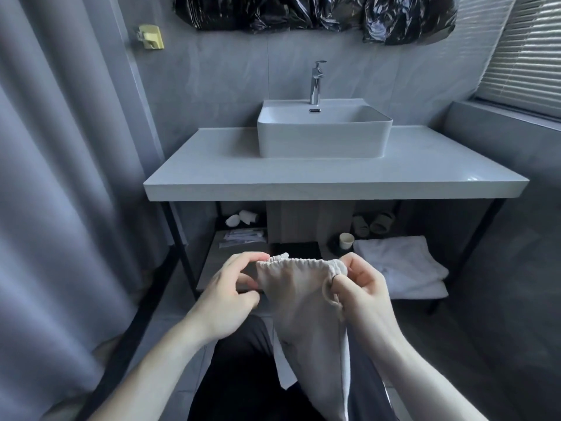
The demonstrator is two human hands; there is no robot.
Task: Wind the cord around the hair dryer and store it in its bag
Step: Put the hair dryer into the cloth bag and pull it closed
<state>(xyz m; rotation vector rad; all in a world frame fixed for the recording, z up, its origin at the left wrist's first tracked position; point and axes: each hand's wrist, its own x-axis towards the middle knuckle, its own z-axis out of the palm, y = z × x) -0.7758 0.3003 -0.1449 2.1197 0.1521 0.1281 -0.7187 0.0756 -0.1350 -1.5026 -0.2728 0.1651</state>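
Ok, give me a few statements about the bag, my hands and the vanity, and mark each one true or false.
1. Both hands hold the cloth bag at its gathered top. True.
2. The hair dryer lies on the countertop. False: no dryer shows there.
3. The right hand is by the drawstring loop. True.
4. The faucet is running. False: no water shows.
5. A folded white towel lies on the lower shelf. True.

A bathroom; a white basin (324,129) and chrome tap (316,83) stand on the worktop (303,177); folded towels (403,265) lie shelved beneath.
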